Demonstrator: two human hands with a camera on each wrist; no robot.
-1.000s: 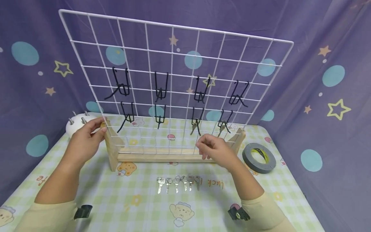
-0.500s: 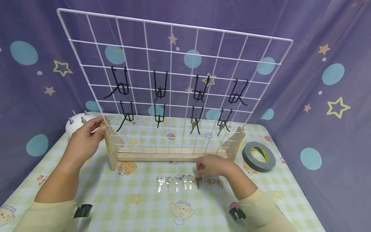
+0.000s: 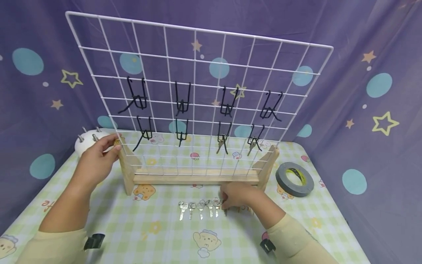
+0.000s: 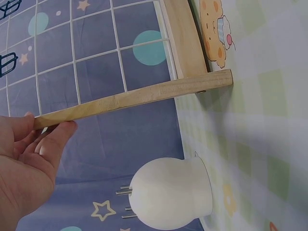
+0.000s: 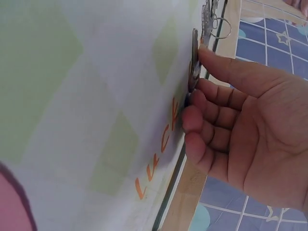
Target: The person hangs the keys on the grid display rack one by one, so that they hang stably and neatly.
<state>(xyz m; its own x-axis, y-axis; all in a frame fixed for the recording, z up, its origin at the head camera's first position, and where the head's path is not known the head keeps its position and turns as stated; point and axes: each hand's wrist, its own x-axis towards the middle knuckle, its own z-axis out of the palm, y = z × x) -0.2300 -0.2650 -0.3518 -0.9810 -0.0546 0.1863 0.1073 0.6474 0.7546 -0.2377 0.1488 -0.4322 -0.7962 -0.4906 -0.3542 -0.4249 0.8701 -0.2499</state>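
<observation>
My left hand (image 3: 99, 159) pinches the upper end of the left wooden side piece (image 4: 130, 98) of a stand, thumb on one side and fingers on the other. A white wire grid (image 3: 194, 58) leans back in that stand, with black hooks in two rows. Keys (image 3: 221, 146) hang from two lower hooks at the right. On the tablecloth, my right hand (image 3: 238, 195) pinches the rightmost key (image 5: 194, 62) of a row between thumb and index finger; in the head view the hand mostly covers it. Several other silver keys (image 3: 201, 209) with rings lie side by side to its left.
A grey tape roll (image 3: 294, 179) lies right of the stand. Behind my left hand sits a white rounded object (image 4: 171, 192) with metal prongs. Patterned purple curtains (image 3: 356, 128) surround the checked tablecloth (image 3: 138, 227).
My right hand has come down from in front of the grid to the rightmost key and now pinches it. My left hand stays on the wooden side piece.
</observation>
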